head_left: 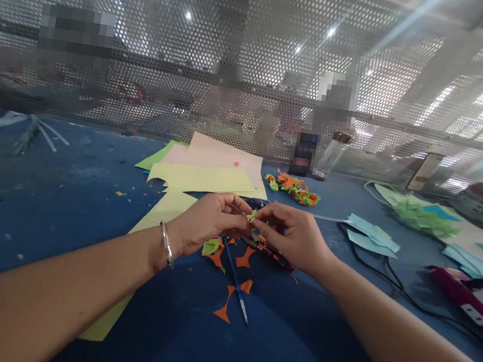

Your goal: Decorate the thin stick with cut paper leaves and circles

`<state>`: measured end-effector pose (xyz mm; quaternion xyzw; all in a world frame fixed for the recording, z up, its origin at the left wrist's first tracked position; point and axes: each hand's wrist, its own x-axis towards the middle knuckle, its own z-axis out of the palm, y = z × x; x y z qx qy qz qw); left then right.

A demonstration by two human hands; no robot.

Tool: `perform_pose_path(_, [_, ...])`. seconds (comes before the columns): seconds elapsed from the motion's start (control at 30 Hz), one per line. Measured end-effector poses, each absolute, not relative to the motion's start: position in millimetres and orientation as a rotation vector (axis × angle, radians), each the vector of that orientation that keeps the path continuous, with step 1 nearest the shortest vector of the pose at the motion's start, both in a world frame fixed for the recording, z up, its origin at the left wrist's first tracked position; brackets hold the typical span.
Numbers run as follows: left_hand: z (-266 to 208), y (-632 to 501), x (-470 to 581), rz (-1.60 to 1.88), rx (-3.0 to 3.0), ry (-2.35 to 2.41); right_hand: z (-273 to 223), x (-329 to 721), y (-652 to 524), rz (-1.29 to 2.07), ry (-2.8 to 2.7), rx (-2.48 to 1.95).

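Note:
Close together over the middle of the table, my left hand [210,222] and my right hand [291,232] pinch a small light yellow-green paper piece [252,214] between their fingertips. Its exact shape is mostly covered by the fingers. Below the hands lies a slim blue pen-like stick [235,278] with a pale pointed tip. Orange paper scraps [224,307] and a green curled paper piece [211,246] are scattered around it. A dark patterned object, partly hidden, sits under my right hand.
Yellow and pink paper sheets [222,156] lie behind my hands. Orange and green curled paper pieces [298,187] are heaped at the back. Light blue paper pieces [373,235], black cables and a magenta power strip [474,300] are at right. A perforated metal screen [263,44] stands behind the table.

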<state>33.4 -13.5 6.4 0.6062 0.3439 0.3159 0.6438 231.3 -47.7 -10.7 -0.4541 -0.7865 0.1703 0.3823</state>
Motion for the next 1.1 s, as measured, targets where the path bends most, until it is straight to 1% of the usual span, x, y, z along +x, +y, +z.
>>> perform_pose_path(0.33, [1.0,-9.3,35.8,0.711,1.422,0.798,-10.0,232.6,-46.1,0.400,-2.024,-1.158])
perform_pose_path(0.4, [5.5,-6.2,32.3,0.694,1.528,0.825,-10.4,233.2,-46.2,0.417,-2.023,-1.171])
perform_pose_path(0.47, [15.0,-1.7,24.8,0.665,1.786,0.860,-11.1,233.8,-45.9,0.438,-2.025,-1.184])
perform_pose_path(0.5, [20.9,0.6,19.9,0.611,1.964,0.883,-11.6,234.0,-45.6,0.450,-2.030,-1.187])
perform_pose_path(0.57, [32.4,4.0,9.7,0.399,2.253,0.982,-12.9,234.5,-44.7,0.471,-2.050,-1.191])
perform_pose_path(0.63, [39.6,5.4,1.8,0.182,2.381,1.017,-14.6,234.4,-43.6,0.501,-2.087,-1.197])
perform_pose_path(0.73, [38.9,5.2,-2.5,0.056,2.474,1.008,-16.5,232.8,-42.5,0.550,-2.171,-1.206])
perform_pose_path(0.97, [31.7,7.2,-1.6,0.004,2.611,1.038,-16.4,227.7,-43.3,0.537,-2.344,-1.252])
perform_pose_path(1.1, [40.1,7.8,-2.8,0.132,2.588,1.042,-14.4,229.3,-43.8,0.519,-2.374,-1.277])
